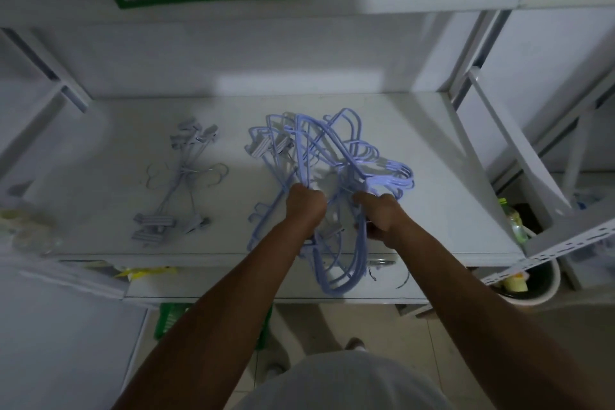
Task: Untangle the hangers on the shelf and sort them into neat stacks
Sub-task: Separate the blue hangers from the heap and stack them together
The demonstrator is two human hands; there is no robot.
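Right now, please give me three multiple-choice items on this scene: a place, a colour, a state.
1. Where do the grey clip hangers lie? A) left of the tangle B) right of it C) on the floor
2. Which colour is the tangle? A) red B) pale blue C) black
3. The left hand and right hand: A) both grip the tangle B) both open C) only one grips

Key: A, they lie apart on the shelf, leftward; B, its wires show lilac-blue; A, both fists curl round wires.

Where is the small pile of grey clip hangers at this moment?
In the head view, the grey clip hangers lie on the left half of the white shelf, untouched, to the left of the tangled blue hangers.
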